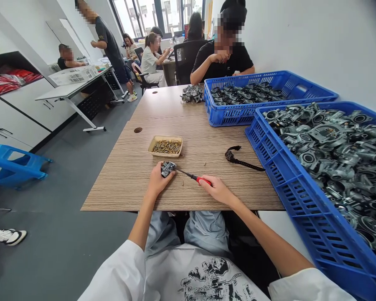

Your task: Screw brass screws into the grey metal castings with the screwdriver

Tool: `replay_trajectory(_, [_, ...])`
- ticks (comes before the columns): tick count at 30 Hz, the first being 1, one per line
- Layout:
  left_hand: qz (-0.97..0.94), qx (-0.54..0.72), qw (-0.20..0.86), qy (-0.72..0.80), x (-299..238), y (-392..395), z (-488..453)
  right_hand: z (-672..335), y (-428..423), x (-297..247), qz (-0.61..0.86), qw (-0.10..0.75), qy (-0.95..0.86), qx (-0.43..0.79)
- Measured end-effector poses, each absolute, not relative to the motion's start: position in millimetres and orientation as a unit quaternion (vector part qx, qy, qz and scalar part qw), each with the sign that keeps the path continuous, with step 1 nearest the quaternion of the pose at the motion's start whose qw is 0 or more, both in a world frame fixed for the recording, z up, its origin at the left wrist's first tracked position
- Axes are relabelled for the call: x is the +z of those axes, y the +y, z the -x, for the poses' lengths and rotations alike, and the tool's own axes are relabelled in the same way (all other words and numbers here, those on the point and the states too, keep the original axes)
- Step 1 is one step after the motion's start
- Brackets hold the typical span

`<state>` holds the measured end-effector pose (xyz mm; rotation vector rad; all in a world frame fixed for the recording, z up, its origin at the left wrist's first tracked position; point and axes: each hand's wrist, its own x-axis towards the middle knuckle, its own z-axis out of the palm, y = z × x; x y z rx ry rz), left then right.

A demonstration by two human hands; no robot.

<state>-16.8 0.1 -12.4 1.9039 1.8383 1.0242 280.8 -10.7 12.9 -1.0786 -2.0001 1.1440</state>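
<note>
My left hand [157, 180] is closed around a small grey metal part [167, 168] near the front edge of the wooden table [128, 175]. My right hand [217, 190] grips a screwdriver [194, 177] with a red handle; its tip points left into the metal part. A beige tray [166, 146] of brass screws sits just beyond the part. Two loose screws [183, 182] lie on the table beside the screwdriver.
A blue crate [303, 196] full of grey metal castings stands at my right, with a second blue crate [238, 113] behind it. A black strap [240, 160] lies between tray and crate. A person sits at the table's far end; others work further back. A blue stool [12, 165] stands at left.
</note>
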Motion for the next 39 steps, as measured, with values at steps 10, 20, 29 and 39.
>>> replay_trajectory(10, [-0.658, 0.359, 0.163, 0.641, -6.6, -1.1, 15.3, -280.3, -12.2, 10.8, 0.41, 0.291, -0.761, 0.411])
replay_trajectory(20, [-0.653, 0.364, 0.162, 0.644, -6.0, -2.0, 14.2, -279.8, -13.3, 9.7, 0.413, 0.288, -0.772, 0.388])
replay_trajectory(29, [-0.657, 0.361, 0.159, 0.643, -8.7, -1.0, 15.0, -278.5, -14.9, 9.4, 0.414, 0.3, -0.764, 0.395])
replay_trajectory(39, [-0.67, 0.359, 0.151, 0.632, -12.1, -0.3, 17.3, -278.4, -16.1, 9.4, 0.419, 0.31, -0.766, 0.376])
